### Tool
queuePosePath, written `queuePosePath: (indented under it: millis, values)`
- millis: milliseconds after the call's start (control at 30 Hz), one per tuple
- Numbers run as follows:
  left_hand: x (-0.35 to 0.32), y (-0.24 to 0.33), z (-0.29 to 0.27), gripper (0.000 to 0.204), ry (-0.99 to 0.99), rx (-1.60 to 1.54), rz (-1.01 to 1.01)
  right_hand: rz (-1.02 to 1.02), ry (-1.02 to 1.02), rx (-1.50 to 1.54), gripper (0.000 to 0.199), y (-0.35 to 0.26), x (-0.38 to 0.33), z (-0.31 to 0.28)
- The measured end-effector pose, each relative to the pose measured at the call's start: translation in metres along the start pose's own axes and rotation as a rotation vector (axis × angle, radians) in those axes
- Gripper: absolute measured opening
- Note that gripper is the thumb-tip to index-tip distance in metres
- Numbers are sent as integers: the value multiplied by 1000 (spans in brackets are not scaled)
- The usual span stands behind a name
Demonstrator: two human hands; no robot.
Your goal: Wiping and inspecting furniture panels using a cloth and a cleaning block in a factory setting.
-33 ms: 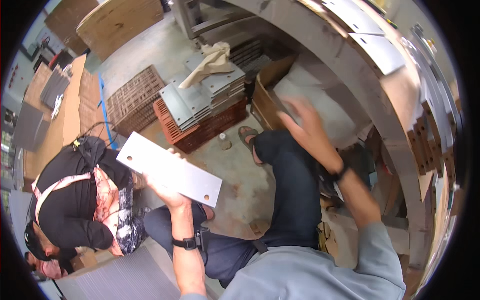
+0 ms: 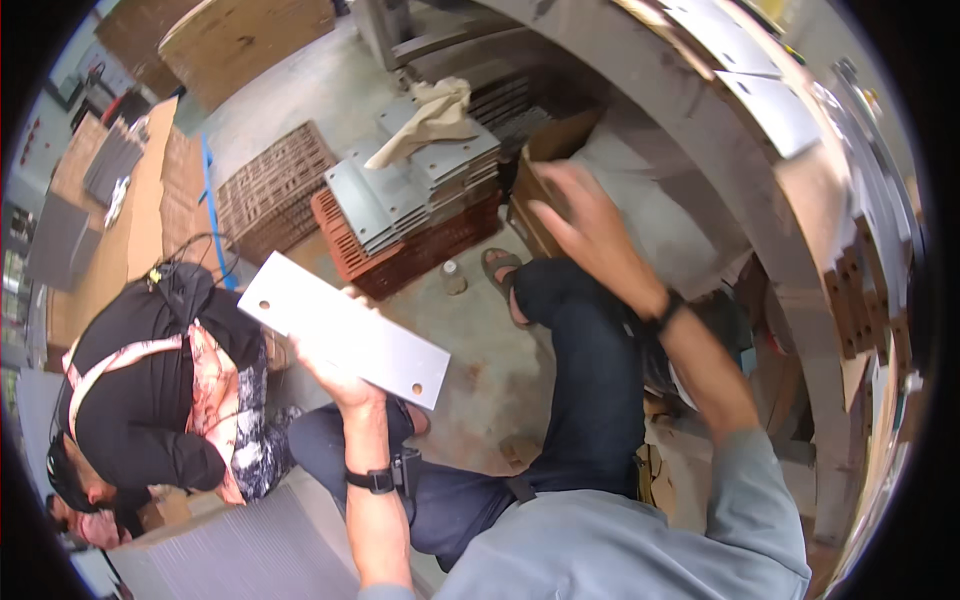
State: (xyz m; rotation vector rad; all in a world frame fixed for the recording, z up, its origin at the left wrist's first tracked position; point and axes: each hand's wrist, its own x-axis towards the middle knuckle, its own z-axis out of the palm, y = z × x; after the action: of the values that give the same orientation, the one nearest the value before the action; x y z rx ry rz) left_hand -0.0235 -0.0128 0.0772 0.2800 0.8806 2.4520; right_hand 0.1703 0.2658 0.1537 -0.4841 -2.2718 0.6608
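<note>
My left hand (image 2: 345, 375) grips a flat, pale rectangular plate (image 2: 350, 335) from below, with the fingertips curled over its far edge. The plate is tilted and has one round hole near each end. To the right, above my knee, my right hand (image 2: 590, 220) is in the air with fingers and thumb apart and nothing in it. Beyond my hands, similar metal plates (image 2: 365, 200) lie in stacks on a reddish-brown plastic crate (image 2: 430, 255). A crumpled beige cloth (image 2: 425, 120) rests on top of those stacks.
On the left a person in black (image 2: 130, 385) bends forward close by. Another brown crate (image 2: 270, 185) stands beyond. A small jar (image 2: 454, 277) sits on the floor near my foot. On the right a workbench edge (image 2: 745, 190) curves past, bearing more plates (image 2: 770, 110). A cardboard box (image 2: 535, 200) stands beneath.
My right hand has shifted slightly left and away from me. The plate stays in my left hand, and the view has moved a little.
</note>
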Motion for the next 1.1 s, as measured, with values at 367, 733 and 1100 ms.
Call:
queuePosePath:
  millis: [367,733,1100]
  values:
    - [17,20,3,81,115,-158,-80,-348,-201,-416,51,132,190,226]
    - [19,25,-2,83,75,-86,-19,-361,-123,51,28,40,149,140]
    - [-4,10,22,72,112,70,-74,-498,-405,281,33,-121,17,131]
